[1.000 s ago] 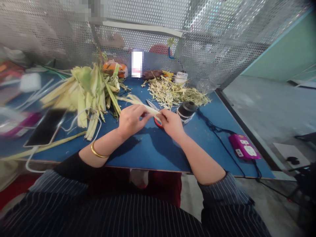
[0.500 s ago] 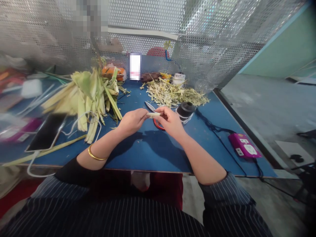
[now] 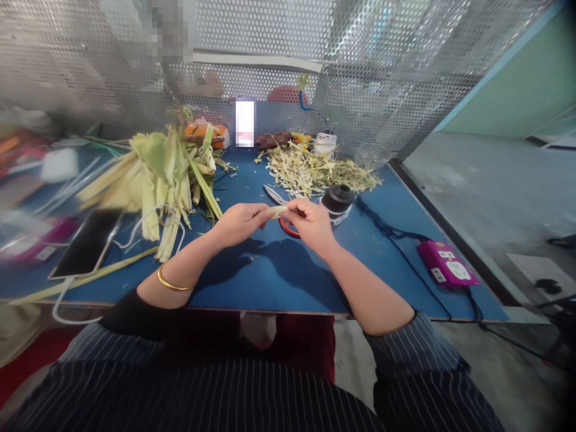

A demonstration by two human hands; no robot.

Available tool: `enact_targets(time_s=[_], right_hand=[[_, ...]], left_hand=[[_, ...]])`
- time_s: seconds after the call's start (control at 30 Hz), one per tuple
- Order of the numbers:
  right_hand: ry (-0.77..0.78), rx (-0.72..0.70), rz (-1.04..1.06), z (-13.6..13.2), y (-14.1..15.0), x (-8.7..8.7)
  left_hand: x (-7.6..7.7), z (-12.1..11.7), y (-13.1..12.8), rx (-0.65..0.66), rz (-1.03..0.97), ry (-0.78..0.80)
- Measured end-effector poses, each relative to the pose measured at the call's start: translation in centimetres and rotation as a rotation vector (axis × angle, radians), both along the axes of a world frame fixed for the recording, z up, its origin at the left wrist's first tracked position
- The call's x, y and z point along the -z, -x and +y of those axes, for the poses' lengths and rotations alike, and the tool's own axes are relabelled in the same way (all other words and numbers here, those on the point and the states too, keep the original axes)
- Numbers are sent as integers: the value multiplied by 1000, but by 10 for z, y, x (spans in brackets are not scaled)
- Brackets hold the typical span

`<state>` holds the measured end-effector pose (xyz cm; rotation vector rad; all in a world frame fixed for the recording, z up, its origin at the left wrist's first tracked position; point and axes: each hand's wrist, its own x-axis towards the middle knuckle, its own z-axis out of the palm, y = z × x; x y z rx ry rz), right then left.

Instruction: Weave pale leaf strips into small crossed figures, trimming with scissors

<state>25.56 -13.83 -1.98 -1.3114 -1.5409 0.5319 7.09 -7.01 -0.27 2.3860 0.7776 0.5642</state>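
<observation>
Between my two hands is a short pale strip of plant leaf, pinched at both ends above the blue table. My left hand grips its left end with thumb and fingers. The fingertips of my right hand are closed on the other end. Scissors with red handles lie under and behind my right hand, which partly covers them. Just beyond that hand a black cone-shaped spool stands with white cord about its base. A heap of trimmed leaf scraps lies farther back.
A bundle of long pale-green leaves lies at the left, beside a phone with a white cable. Another lit phone stands at the back. A magenta power strip with black cords is at the right. A perforated metal screen rises behind.
The strip has tilted slightly between my fingers, and both hands have shifted a little. My left fingers are lower and more curled around it. The things on the table stay put.
</observation>
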Motion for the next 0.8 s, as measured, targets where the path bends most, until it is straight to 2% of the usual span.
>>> enact_targets(time_s=[0.1, 0.3, 0.43, 0.5, 0.6, 0.67, 0.8], right_hand=[[-54, -32, -38, 0, 0, 3], [-129, -83, -144, -3, 1, 6], [-306, -126, -275, -4, 1, 6], [-321, -145, -290, -4, 0, 6], [-209, -121, -310, 0, -6, 5], [-57, -6, -402, 3, -11, 5], [215, 238, -862, 8, -18, 10]], left_hand=[[-4, -3, -1, -2, -11, 133], [-3, -3, -1, 45, -158, 575], [-3, -5, 1, 85, -203, 705], [-4, -5, 2, 110, -187, 741], [-1, -1, 1, 13, -224, 718], [3, 5, 1, -122, -274, 612], [12, 16, 1, -314, -262, 284]])
